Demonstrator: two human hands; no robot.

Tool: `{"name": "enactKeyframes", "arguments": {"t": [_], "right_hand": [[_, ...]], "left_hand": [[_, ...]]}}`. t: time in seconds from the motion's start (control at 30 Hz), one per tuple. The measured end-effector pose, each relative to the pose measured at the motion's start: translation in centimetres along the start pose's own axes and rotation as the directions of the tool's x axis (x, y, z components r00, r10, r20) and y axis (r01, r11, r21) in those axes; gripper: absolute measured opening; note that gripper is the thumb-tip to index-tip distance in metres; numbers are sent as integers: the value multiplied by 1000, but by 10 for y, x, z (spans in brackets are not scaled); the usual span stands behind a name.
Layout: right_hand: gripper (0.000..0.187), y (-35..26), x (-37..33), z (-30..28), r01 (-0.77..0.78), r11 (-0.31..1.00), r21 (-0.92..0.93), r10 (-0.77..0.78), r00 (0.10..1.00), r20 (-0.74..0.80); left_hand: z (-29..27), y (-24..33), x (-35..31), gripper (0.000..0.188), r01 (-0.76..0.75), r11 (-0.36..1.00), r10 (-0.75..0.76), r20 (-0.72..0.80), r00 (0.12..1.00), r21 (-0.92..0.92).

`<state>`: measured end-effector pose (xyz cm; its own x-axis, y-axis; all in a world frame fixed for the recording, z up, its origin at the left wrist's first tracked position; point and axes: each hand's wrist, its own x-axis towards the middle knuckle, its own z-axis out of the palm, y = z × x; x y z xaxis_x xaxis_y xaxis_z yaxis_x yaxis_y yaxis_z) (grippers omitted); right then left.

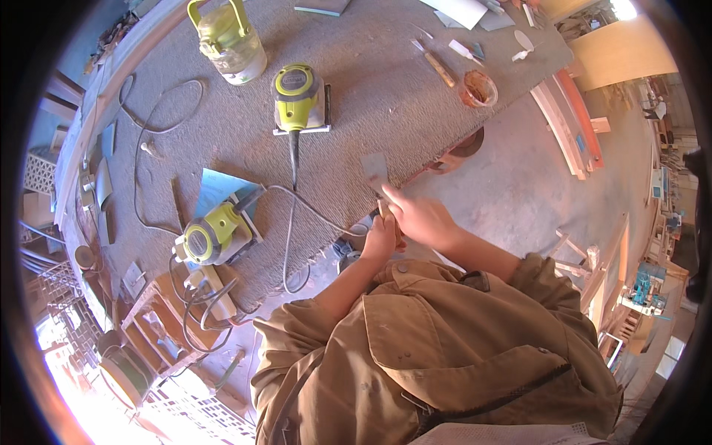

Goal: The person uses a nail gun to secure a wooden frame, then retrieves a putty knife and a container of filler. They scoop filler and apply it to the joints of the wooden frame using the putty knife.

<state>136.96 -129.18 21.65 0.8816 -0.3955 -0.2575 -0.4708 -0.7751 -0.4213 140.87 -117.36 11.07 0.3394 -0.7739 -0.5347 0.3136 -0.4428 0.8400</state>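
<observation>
Near the front edge of the carpeted table, my two hands are together in front of my chest. My right hand [424,220] is closed on a putty knife [375,167], whose flat grey blade points away from me over the table. My left hand [381,239] is a fist just left of it, touching or nearly touching the right. A short pale stub shows at the top of that fist; whether it belongs to the putty knife's handle, I cannot tell. At the far right of the table, a small tub of reddish-brown paste [478,89] stands near a wooden-handled tool [434,63].
Two green-and-grey electric sanders [295,96] [215,236] lie on the carpeted table [245,152], their cords looping across it. A lidded clear jug [230,48] stands far left. A power strip [211,291] lies at the near left corner. Wooden frames [567,126] stand to the right.
</observation>
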Motion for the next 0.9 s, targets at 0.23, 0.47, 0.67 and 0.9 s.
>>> {"name": "enactKeyframes", "arguments": {"t": [0.23, 0.47, 0.67, 0.9], "right_hand": [[42, 9, -16, -4, 35, 999, -10, -35, 999, 12], [41, -6, 16, 3, -132, 991, -10, 132, 991, 16], [41, -7, 6, 1, -190, 982, 12, 188, 978, 87], [42, -7, -6, 6, -198, 979, 48, 192, 976, 102]], "left_hand": [[-2, 38, -12, 35, 252, 929, -263, -3, 965, -271], [3, -2, 3, 36, 46, 998, -45, 16, 999, -52], [8, -8, 6, 40, 32, 999, -32, -64, 997, 10], [9, 1, 8, 29, 103, 992, -108, -61, 992, -76]]}}
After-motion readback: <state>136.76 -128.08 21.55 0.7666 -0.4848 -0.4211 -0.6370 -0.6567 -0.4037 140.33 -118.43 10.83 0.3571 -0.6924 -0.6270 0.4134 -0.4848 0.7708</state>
